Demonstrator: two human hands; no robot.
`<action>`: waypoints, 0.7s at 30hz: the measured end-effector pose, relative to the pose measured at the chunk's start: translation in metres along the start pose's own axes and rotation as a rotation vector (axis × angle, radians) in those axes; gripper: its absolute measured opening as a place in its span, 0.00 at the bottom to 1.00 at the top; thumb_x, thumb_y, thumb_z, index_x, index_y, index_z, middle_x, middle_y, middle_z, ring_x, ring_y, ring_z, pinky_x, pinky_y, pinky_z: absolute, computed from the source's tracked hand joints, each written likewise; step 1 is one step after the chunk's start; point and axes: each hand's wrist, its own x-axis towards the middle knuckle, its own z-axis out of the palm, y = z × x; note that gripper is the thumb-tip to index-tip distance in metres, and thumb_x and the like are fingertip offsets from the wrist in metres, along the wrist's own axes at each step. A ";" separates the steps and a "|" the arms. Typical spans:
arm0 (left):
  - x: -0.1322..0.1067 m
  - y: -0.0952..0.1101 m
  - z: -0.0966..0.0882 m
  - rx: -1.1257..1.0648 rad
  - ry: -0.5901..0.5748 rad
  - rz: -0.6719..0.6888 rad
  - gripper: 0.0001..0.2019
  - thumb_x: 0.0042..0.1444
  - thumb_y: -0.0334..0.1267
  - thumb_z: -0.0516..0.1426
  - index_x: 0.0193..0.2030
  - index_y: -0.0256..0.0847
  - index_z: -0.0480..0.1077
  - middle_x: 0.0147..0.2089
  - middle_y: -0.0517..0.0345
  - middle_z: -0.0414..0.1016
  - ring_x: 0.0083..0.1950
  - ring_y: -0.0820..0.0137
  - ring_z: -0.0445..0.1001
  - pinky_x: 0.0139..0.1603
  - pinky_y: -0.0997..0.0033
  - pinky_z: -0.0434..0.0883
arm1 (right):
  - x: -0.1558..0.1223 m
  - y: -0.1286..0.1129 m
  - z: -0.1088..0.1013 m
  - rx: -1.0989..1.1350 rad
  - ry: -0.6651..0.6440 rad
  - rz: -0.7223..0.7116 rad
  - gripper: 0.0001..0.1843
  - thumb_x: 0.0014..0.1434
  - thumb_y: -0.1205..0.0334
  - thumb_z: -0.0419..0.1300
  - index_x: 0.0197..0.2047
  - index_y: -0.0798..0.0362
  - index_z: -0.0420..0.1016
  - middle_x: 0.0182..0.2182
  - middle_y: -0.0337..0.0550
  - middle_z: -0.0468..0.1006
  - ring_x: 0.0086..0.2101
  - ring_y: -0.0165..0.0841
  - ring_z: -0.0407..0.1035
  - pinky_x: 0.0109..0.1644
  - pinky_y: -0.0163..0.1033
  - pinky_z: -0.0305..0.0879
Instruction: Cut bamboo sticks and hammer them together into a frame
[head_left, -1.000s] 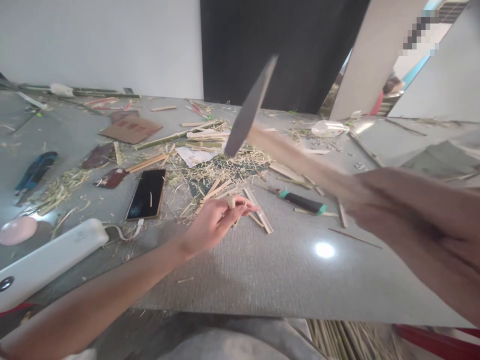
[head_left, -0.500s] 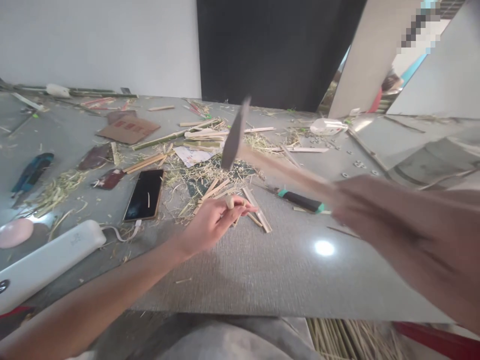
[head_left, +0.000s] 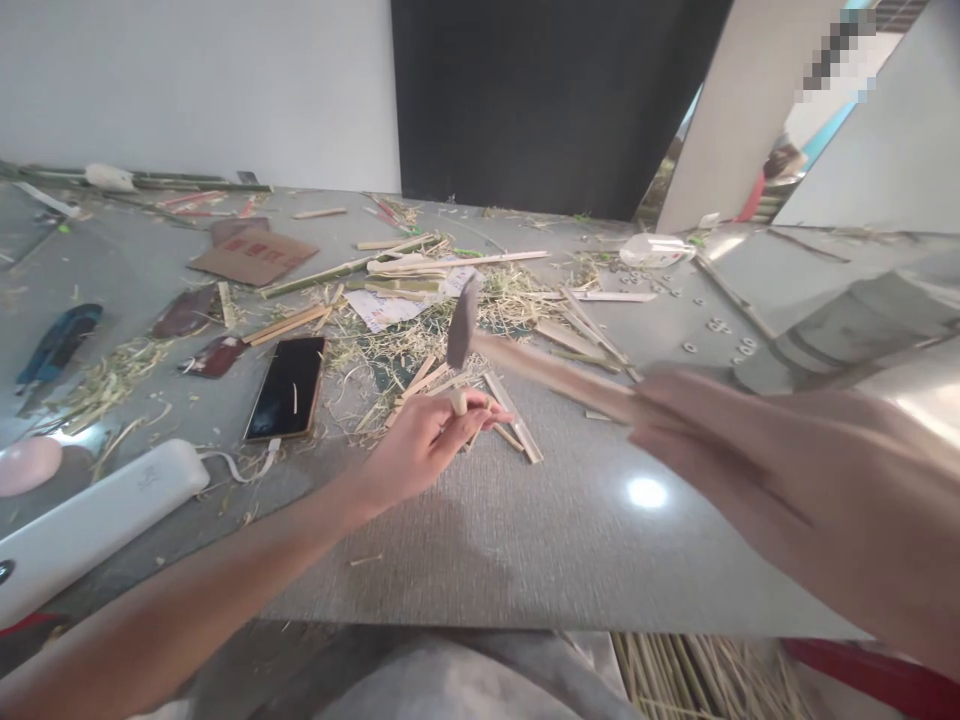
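My right hand [head_left: 720,450], blurred by motion, is closed round the wooden handle of a hammer [head_left: 551,375]. Its dark metal head hangs just above my left hand [head_left: 431,440], apart from it. The fingers of my left hand are closed on a short pale peg-like piece [head_left: 459,402], whose rounded top sticks up between them; its lower end is hidden. Under and beside those fingers lie thin bamboo strips [head_left: 420,385] and a clear flat strip [head_left: 517,420].
Bamboo shavings [head_left: 517,300] are heaped behind my left hand. To its left lie a phone [head_left: 286,390] and a white power bank [head_left: 105,525] joined by a cable. Cardboard [head_left: 255,255], a blue-black tool [head_left: 60,345] and small white rings [head_left: 716,326] are farther off.
The hammer has come down and slightly left, its head nearer my left hand. My right hand has moved with it, and my left hand has stayed in place.
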 end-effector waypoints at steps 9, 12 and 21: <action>0.003 -0.003 -0.003 0.168 0.151 -0.052 0.18 0.72 0.50 0.51 0.42 0.40 0.77 0.27 0.60 0.70 0.27 0.72 0.67 0.27 0.74 0.65 | 0.061 -0.028 0.073 0.471 -0.076 0.036 0.13 0.63 0.55 0.62 0.31 0.50 0.65 0.18 0.29 0.59 0.19 0.24 0.52 0.21 0.34 0.47; 0.003 -0.007 -0.005 0.181 0.206 -0.085 0.18 0.72 0.50 0.51 0.47 0.41 0.77 0.24 0.64 0.60 0.23 0.74 0.57 0.23 0.73 0.54 | 0.074 -0.036 0.103 0.577 -0.155 0.050 0.12 0.62 0.56 0.62 0.30 0.51 0.68 0.20 0.31 0.61 0.21 0.25 0.52 0.23 0.35 0.46; 0.006 -0.007 -0.005 0.244 0.217 -0.070 0.16 0.72 0.46 0.50 0.46 0.39 0.75 0.26 0.63 0.65 0.24 0.75 0.56 0.24 0.72 0.55 | 0.081 -0.035 0.124 0.738 -0.193 0.062 0.09 0.61 0.62 0.60 0.29 0.52 0.68 0.21 0.31 0.58 0.23 0.25 0.50 0.24 0.35 0.44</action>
